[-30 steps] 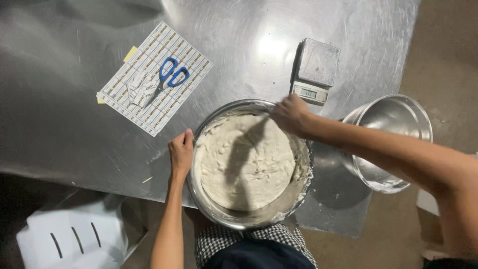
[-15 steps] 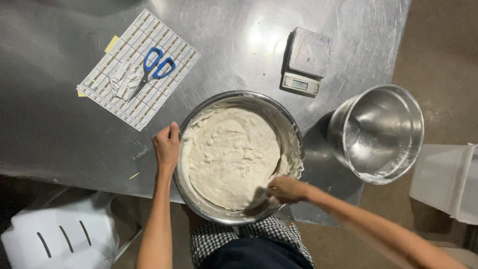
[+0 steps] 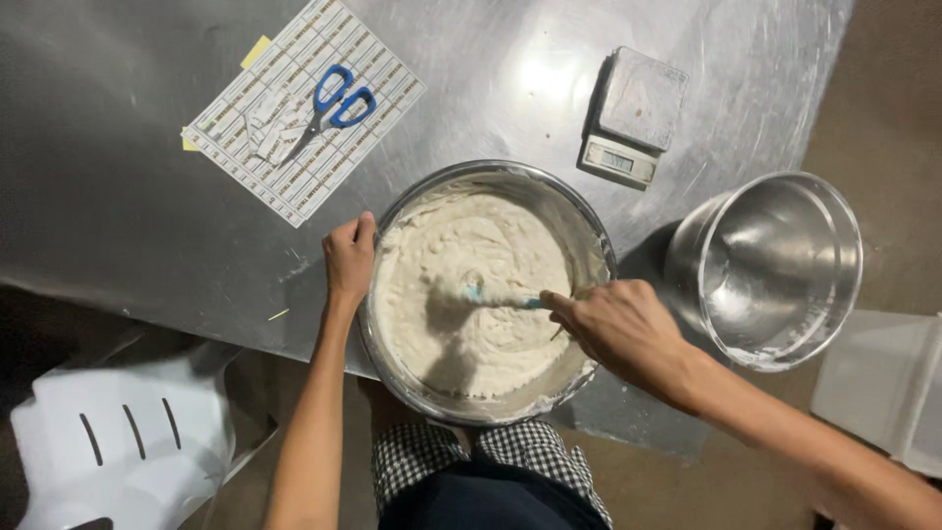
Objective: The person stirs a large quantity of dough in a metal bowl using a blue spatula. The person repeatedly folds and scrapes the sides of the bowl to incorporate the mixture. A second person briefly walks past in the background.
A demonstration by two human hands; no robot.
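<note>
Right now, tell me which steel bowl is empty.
The steel bowl on the right, tilted near the table edge; the other bowl holds pale batter.

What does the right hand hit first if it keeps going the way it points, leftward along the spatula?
Likely the pale dough in the round steel mixing bowl. The right hand points left over it; beyond lies the far rim, held by the left hand. Height is unclear.

Overhead glare on steel table [image 3: 118,177] — edges dim, perhaps slightly blurred.

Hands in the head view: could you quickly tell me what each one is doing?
Left hand: closed on the mixing bowl rim.
Right hand: closed on a spatula in the batter.
</note>
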